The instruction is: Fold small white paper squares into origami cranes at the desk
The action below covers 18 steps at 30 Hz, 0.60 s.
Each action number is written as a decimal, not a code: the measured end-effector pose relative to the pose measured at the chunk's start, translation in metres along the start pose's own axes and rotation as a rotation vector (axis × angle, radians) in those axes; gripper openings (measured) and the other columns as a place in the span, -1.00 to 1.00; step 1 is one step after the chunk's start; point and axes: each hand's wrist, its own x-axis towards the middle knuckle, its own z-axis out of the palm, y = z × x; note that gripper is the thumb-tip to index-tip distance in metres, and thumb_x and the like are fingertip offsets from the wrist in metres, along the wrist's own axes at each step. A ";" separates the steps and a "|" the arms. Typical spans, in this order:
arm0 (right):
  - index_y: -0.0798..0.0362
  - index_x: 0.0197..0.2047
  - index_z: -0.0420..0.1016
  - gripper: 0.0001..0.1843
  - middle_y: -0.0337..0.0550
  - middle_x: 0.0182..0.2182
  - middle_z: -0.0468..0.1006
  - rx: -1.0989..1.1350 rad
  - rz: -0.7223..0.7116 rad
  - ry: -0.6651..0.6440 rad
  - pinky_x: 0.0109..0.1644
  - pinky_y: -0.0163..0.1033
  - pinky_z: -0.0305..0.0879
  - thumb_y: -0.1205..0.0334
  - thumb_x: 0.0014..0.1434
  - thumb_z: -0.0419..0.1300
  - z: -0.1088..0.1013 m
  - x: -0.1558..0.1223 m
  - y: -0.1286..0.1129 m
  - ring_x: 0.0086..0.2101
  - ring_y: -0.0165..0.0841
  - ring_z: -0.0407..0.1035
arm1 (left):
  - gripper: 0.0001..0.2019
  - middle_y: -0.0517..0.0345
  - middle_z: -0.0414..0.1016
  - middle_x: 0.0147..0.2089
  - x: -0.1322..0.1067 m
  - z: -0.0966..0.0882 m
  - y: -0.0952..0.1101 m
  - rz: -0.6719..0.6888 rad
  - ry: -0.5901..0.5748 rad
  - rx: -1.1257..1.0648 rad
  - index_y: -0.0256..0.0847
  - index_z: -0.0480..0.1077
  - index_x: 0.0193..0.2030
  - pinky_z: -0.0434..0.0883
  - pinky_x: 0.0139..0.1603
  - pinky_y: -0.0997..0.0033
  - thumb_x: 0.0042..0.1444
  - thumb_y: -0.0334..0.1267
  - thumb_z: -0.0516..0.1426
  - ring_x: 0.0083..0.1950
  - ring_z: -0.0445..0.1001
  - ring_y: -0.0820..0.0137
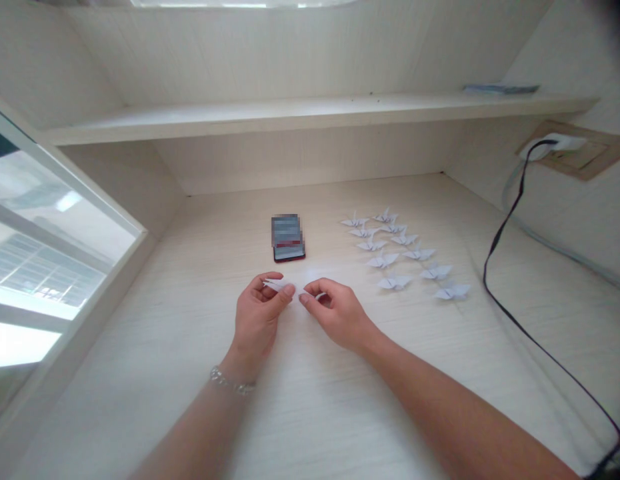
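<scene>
Far L: glazed window panel [43, 267], pale frame, bright daylight, set beside laminate desktop [115, 407], pale wood grain. Next: metal-link bracelet [233, 381] on L wrist. L hand [257, 315] — thumb and fingers pinched on a folded white paper piece [276, 285], pointed end showing, held low over the desk. Beyond it: smartphone [289, 238], dark red edge, screen pixelated, lying flat. R hand [339, 315] — thumb and fingers curled on a white paper bit [320, 295], close to the L hand's fingertips. Hands just apart, no contact seen; glare btwn them washed out the paper, so one piece or two — cannot tell. To the R: approx. a dozen origami cranes [383, 261], white, set out in two loose rows on the desk, none touched. Far R: black cable [500, 280] running down the desk from a white plug [553, 145] on a brown wall plate [595, 157]. Overhead, full width: white shelf [310, 115], flat blue-grey packet [501, 88] near its R end. Step in hand, as judged: fingertip work on the paper held btwn both hands; it called for a fine pinch, not a full grip.
</scene>
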 end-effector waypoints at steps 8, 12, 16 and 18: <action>0.08 -0.31 0.46 -0.82 -0.14 -0.35 0.50 0.114 -0.035 0.117 -0.36 -0.35 0.33 0.15 0.08 0.16 -0.002 0.000 -0.005 -0.39 -0.40 0.38 | -0.59 0.16 0.51 -0.36 0.000 0.001 0.003 0.037 -0.021 -0.038 -0.24 0.34 -0.22 0.37 -0.28 0.47 -0.27 -0.37 0.33 -0.39 0.46 0.50; 0.08 -0.33 0.49 -0.83 -0.13 -0.36 0.52 0.138 -0.039 0.138 -0.35 -0.34 0.32 0.17 0.06 0.18 -0.002 0.000 -0.006 -0.37 -0.38 0.39 | -0.61 0.17 0.51 -0.35 0.000 0.000 0.002 0.028 -0.028 -0.051 -0.22 0.35 -0.23 0.37 -0.27 0.47 -0.26 -0.37 0.32 -0.39 0.46 0.51; 0.08 -0.33 0.52 -0.82 -0.14 -0.38 0.54 0.201 0.008 0.126 -0.37 -0.34 0.29 0.17 0.07 0.18 -0.003 0.000 -0.006 -0.41 -0.39 0.38 | -0.63 0.19 0.51 -0.36 0.000 -0.002 0.000 0.003 -0.030 -0.079 -0.22 0.35 -0.21 0.37 -0.27 0.48 -0.22 -0.38 0.31 -0.38 0.46 0.52; 0.09 -0.33 0.53 -0.81 -0.14 -0.40 0.55 0.246 0.049 0.110 -0.37 -0.33 0.28 0.16 0.06 0.18 -0.003 0.001 -0.005 -0.43 -0.39 0.38 | -0.62 0.21 0.50 -0.38 0.000 -0.002 -0.001 -0.007 -0.020 -0.078 -0.21 0.34 -0.20 0.38 -0.28 0.49 -0.21 -0.37 0.31 -0.40 0.45 0.53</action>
